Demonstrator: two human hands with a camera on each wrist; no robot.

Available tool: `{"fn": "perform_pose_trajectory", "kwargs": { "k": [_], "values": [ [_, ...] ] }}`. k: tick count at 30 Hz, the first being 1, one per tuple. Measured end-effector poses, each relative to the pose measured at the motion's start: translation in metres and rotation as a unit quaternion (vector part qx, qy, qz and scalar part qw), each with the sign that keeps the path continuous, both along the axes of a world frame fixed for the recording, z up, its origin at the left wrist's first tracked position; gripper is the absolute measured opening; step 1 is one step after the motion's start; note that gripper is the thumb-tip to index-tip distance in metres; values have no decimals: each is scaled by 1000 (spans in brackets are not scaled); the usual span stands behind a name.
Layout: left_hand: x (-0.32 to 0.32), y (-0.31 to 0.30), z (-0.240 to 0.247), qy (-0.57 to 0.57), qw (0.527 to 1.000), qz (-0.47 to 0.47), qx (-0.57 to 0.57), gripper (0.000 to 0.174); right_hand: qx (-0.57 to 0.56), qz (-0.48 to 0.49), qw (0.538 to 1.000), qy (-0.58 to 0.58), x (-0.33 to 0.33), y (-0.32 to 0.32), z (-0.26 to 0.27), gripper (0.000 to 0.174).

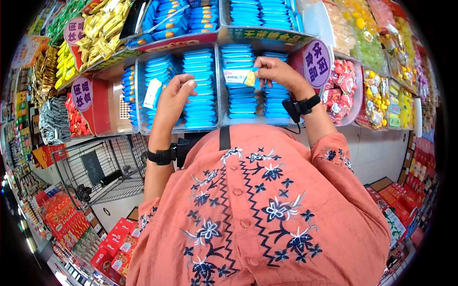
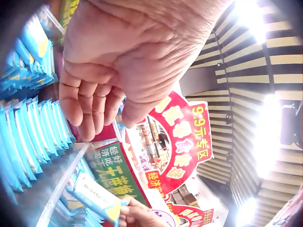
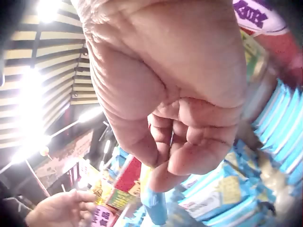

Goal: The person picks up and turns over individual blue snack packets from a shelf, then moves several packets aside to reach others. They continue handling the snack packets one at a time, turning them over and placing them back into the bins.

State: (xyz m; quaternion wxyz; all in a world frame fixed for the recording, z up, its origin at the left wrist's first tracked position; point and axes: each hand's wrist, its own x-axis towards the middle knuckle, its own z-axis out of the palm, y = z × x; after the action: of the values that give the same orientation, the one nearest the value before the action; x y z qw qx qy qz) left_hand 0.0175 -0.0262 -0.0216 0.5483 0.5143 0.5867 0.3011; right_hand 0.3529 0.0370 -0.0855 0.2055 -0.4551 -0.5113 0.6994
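Observation:
My right hand (image 1: 280, 75) pinches one end of a blue snack packet (image 1: 236, 77) between thumb and fingers. The packet's pale printed side faces up, over the rows of blue packets (image 1: 242, 102) in the right bin. In the right wrist view the thumb and fingertips meet at the end of the packet (image 3: 154, 203). My left hand (image 1: 172, 101) hovers above the neighbouring bin, its fingers loosely bent with nothing in them. Beside it, a packet with a white side up (image 1: 152, 93) lies slanted on the left stack. More blue packets (image 1: 199, 90) stand in a tight row there.
A purple round sign (image 1: 316, 63) stands right of the bins, near pink candy bags (image 1: 339, 90). Upper bins hold more blue packets (image 1: 260, 13) behind a green label strip (image 1: 267, 34). A wire shopping cart (image 1: 114, 164) is at the left, below the shelf.

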Motion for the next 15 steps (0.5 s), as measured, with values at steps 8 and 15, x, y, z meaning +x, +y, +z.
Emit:
{"fn": "perform_pose_trajectory", "kwargs": {
  "k": [8, 15],
  "values": [
    [-21, -14, -30, -15, 999, 41, -11, 35, 6, -19, 998, -66, 10, -8, -87, 13],
    [-28, -19, -30, -12, 997, 69, -38, 36, 149, -115, 969, -160, -7, -11, -94, 16]
  ]
}}
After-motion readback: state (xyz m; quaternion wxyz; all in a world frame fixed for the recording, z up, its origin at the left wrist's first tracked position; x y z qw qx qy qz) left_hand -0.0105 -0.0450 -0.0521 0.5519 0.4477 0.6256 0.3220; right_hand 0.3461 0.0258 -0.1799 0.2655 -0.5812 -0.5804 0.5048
